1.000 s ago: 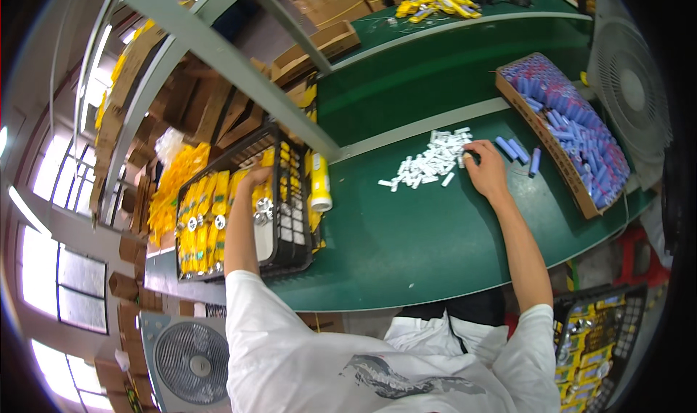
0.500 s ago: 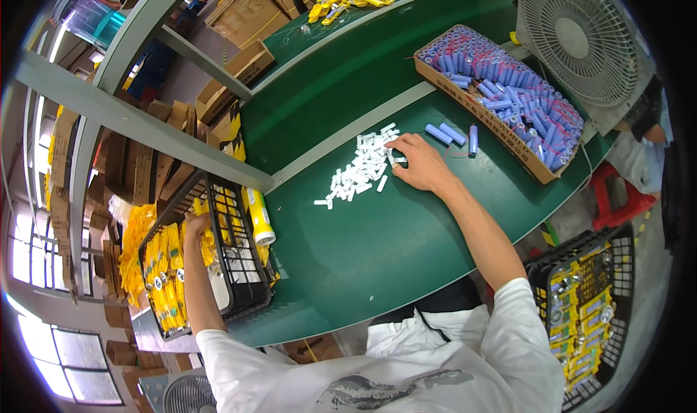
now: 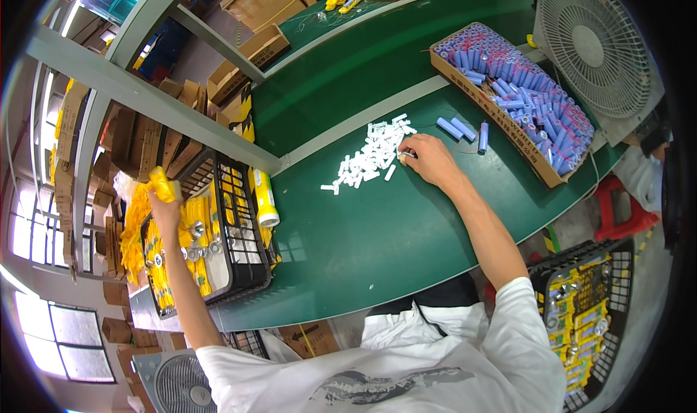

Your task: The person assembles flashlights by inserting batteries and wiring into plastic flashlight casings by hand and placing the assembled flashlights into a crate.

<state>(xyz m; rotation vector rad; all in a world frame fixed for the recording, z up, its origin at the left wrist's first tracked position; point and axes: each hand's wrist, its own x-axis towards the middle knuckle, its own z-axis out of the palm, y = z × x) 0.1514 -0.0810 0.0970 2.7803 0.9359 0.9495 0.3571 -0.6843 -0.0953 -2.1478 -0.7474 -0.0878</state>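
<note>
My left hand (image 3: pixel 167 211) is raised over the far left side of a black basket (image 3: pixel 250 286), closed around a yellow plastic piece (image 3: pixel 162 185). Rows of similar yellow pieces (image 3: pixel 196 213), some with round silvery ends, lie in that basket. On the green table, my right hand (image 3: pixel 433 162) rests at the right edge of a pile of small white pieces (image 3: pixel 374 151). Its fingertips are pinched together around something small and pale, mostly hidden by the fingers. Just beyond that hand lie three purple cylindrical cells (image 3: pixel 462 128).
A cardboard box (image 3: pixel 501 115) packed with purple cells stands at the back right, beside a fan (image 3: pixel 584 46). Next to the left basket lies a yellow-and-white tube (image 3: pixel 264 199). Another black basket (image 3: pixel 617 311) with yellow pieces sits low at the right. Grey frame bars (image 3: pixel 156 97) cross the left side.
My left hand has lifted out of the basket, away to the left, with a yellow piece in it. My right hand's fingers have drawn together beside the white pile.
</note>
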